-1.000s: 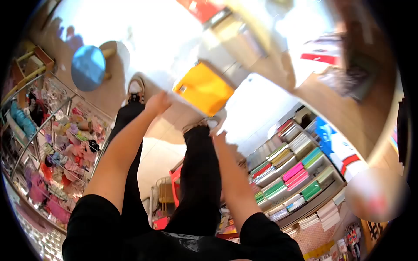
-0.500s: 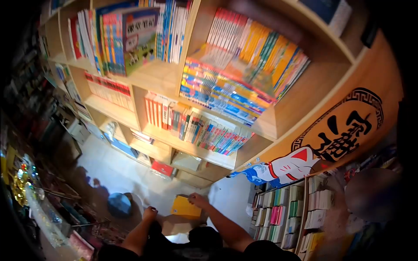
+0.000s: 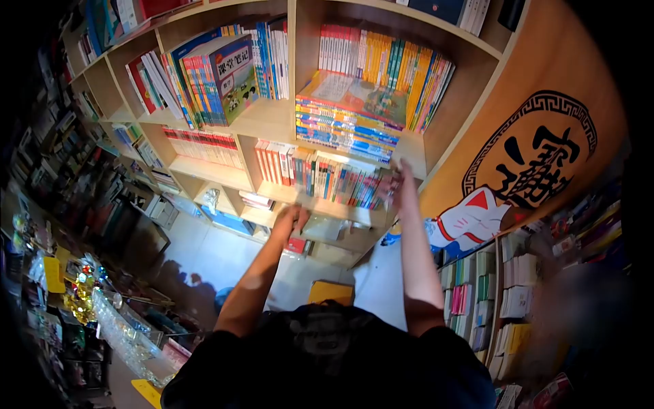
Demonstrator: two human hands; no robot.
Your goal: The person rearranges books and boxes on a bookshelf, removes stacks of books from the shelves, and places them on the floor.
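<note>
My right hand (image 3: 397, 183) is raised at the right end of a row of upright books (image 3: 337, 178) on the middle shelf. Motion softens its outline, but its fingers look apart and I see nothing in them. My left hand (image 3: 291, 219) is lower, in front of that shelf's front edge, with its fingers bent downward; whether they touch the wood or hold anything does not show. Above the row, a stack of books lying flat (image 3: 347, 129) fills part of a compartment, with upright books (image 3: 381, 54) behind it.
A yellow box-like object (image 3: 330, 293) is on the pale floor before me. An orange banner (image 3: 538, 150) with a white cat hangs at the right, above shelves of books (image 3: 470, 293). Shiny wrapped items (image 3: 85, 293) crowd the left side.
Both hands have risen from low near the floor to the shelves. My right hand has left the yellow object. The view has shifted, and more of my body shows.
</note>
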